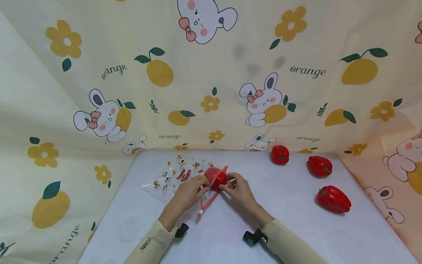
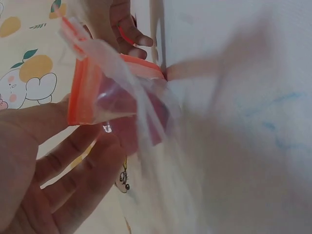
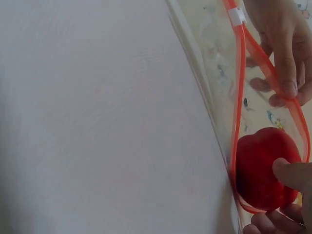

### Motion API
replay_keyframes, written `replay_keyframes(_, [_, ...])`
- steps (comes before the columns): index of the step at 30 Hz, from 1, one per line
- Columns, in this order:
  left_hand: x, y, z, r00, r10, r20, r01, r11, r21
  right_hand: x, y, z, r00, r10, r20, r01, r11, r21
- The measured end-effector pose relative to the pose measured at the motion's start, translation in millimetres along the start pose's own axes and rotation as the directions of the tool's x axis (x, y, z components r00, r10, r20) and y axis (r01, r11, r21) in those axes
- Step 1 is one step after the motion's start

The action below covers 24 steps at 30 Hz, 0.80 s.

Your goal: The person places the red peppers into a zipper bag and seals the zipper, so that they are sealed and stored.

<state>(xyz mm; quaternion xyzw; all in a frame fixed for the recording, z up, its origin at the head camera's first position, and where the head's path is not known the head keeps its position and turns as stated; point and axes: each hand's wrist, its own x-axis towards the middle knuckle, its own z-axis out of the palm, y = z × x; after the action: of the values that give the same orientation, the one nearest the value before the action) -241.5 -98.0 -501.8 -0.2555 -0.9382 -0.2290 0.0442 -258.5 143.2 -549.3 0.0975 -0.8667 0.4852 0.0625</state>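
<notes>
A red bell pepper (image 1: 222,179) sits in the mouth of a clear zipper bag (image 1: 157,180) printed with small cartoon figures. My right hand (image 1: 241,190) grips the pepper, thumb on its near side and fingertips beneath it in the right wrist view. On the other side, my left hand (image 1: 188,191) pinches the bag's orange zipper edge (image 3: 265,62). That edge is spread into a loop, with a white slider (image 3: 237,16) near one end. Through the plastic, part of the pepper shows dimly in the left wrist view.
Three more red bell peppers lie to the right on the white table (image 1: 280,234): one at the back (image 1: 280,155), one at the back right (image 1: 319,167), one nearer me (image 1: 333,200). A patterned curtain (image 1: 204,73) hangs behind the table.
</notes>
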Motion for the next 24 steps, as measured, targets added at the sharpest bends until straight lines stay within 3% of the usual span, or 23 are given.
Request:
replay_keyframes(12, [1.1,-0.2,-1.7,0.999,-0.010,0.033,0.010,1.000,0.003,2.6,-0.5,0.9,1.000,0.013,0.019,-0.014,0.999,0.041])
replay_keyframes(18, [0.8,-3.0,-1.7,0.999,-0.007,0.047,0.007,1.000,-0.008,6.5,-0.1,1.4,1.000,0.004,-0.013,-0.003,0.998,0.058])
replay_keyframes(24, [0.8,-5.0,-1.1,0.998,0.050,0.047,-0.051,0.999,0.014,9.1,1.7,6.6,0.998,-0.025,-0.063,0.029,0.997,0.073])
